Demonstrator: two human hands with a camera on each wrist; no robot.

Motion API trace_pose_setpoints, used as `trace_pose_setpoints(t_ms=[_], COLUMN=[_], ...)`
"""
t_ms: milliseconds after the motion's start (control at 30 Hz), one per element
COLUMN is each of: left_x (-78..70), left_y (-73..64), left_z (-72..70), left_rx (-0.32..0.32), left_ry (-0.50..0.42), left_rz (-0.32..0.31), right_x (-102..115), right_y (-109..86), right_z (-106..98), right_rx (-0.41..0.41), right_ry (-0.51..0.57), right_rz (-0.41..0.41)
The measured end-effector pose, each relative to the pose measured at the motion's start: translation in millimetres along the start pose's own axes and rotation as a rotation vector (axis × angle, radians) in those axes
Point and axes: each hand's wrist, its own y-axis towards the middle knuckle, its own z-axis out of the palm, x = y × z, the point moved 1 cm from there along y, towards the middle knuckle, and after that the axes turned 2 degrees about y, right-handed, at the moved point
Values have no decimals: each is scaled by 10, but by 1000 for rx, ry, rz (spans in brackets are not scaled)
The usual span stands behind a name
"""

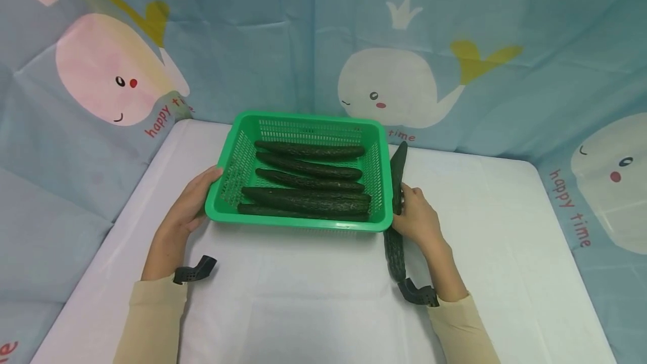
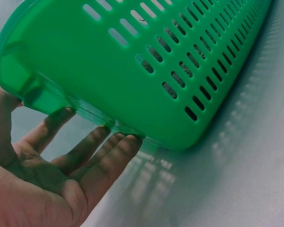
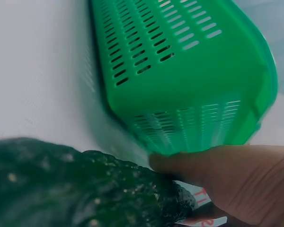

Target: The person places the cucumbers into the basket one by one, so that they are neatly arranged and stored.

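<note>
A green plastic basket with slotted walls carries several dark cucumbers lying lengthwise side by side. My left hand holds the basket's left end, its fingertips against the end wall below the rim in the left wrist view. Along the basket's right side, outside it, lies another long cucumber, pointing toward the back. My right hand grips that cucumber around its middle, with the thumb on the side facing the basket. The other right fingers are mostly hidden behind the cucumber in the right wrist view.
The basket and the loose cucumber are on a white-covered table. Blue curtains printed with whales hang close behind the table and along both sides. A black wrist mount sits at the left cuff and another black mount at the right.
</note>
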Motion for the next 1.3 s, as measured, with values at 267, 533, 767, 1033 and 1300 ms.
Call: trace_pose_setpoints(t_ms=[267, 533, 767, 1033, 1300], left_x=[7, 9, -8, -7, 0], left_y=[21, 12, 18, 21, 23], left_z=[-3, 33, 8, -7, 2], left_rx=[0, 0, -6, 11, 3], left_ry=[-7, 20, 41, -7, -8], left_rz=[-13, -27, -8, -9, -8], right_x=[0, -39, -50, -117, -121], right_y=[0, -20, -11, -42, -66], right_z=[-21, -52, -116, -279, -295], right_rx=[0, 14, -12, -98, -95], right_ry=[-6, -43, -81, -62, -185], right_rz=[9, 42, 108, 96, 66])
